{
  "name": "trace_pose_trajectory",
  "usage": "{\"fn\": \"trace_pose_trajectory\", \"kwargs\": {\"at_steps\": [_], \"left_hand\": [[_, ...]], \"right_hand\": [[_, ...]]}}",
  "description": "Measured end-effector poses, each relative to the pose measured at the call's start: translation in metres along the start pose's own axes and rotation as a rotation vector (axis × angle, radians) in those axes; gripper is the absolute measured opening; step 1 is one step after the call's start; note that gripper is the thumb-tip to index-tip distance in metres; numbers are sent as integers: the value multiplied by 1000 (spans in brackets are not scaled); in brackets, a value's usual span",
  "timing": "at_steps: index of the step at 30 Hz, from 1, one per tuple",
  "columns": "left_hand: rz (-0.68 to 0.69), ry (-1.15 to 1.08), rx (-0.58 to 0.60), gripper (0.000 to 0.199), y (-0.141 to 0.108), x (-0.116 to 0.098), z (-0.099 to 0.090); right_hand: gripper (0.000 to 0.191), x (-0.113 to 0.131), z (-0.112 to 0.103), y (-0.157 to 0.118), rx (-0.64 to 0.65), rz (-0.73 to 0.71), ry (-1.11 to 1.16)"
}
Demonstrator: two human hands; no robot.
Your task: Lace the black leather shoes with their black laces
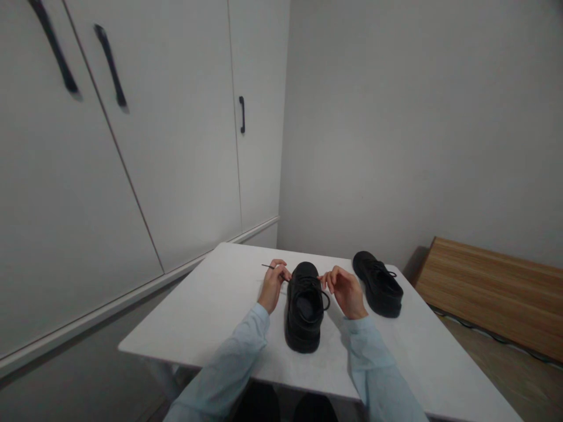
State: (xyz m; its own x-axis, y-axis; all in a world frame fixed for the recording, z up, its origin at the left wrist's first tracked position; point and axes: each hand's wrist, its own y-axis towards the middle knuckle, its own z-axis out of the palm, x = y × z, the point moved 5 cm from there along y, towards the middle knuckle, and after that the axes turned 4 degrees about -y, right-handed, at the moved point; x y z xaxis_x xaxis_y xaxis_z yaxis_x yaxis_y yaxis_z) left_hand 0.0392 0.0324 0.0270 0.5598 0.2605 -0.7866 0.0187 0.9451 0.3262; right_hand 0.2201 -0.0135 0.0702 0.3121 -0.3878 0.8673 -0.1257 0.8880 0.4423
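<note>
A black lace-up shoe [303, 338] sits upright on the white table [211, 310], its toe pointing away from me and its opening towards me. My left hand [273, 284] is closed at the shoe's left side, pinching a black shoelace [267, 266] whose end sticks out to the left past the fingers. On the other side, my right hand [345, 290] has its fingers bent, with the fingertips pinched at the lacing by the shoe's right edge. A lace loop hangs below those fingertips. What lies exactly between the right fingertips is small and hard to see.
A second black shoe [380, 287] stands at the table's right side, beyond my right hand. White cupboards [185, 146] with dark handles line the left, and a grey wall [396, 129] rises behind. A wood-grain board [492, 293] is at the right.
</note>
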Motion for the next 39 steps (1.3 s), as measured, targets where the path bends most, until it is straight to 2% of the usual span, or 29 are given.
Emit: {"fn": "trace_pose_trajectory", "kwargs": {"at_steps": [2,5,8,11,14,17,20,24,29,39], "left_hand": [[-6,79,-101,23,1,3,-9],[-3,264,-246,36,2,8,-24],[5,491,-312,51,3,11,-35],[90,749,-327,58,4,4,-37],[182,857,-192,45,4,-3,-24],[157,753,8,26,0,-6,-6],[139,661,209,27,-7,-9,13],[109,699,403,35,-17,-9,28],[83,791,443,35,-19,-5,28],[118,786,456,27,-18,-5,31]], "right_hand": [[32,-1,-3,0,-37,-13,-33],[23,-5,-9,2,-117,-8,-199],[17,-10,-14,4,-159,16,-397],[21,-15,-15,6,-140,28,-564],[25,-19,-12,5,-72,64,-682],[26,-21,-11,3,-20,97,-731],[23,-21,-11,3,5,98,-754],[19,-23,-12,4,23,78,-762],[17,-24,-11,5,4,31,-782],[18,-24,-6,5,-59,-41,-750]]}}
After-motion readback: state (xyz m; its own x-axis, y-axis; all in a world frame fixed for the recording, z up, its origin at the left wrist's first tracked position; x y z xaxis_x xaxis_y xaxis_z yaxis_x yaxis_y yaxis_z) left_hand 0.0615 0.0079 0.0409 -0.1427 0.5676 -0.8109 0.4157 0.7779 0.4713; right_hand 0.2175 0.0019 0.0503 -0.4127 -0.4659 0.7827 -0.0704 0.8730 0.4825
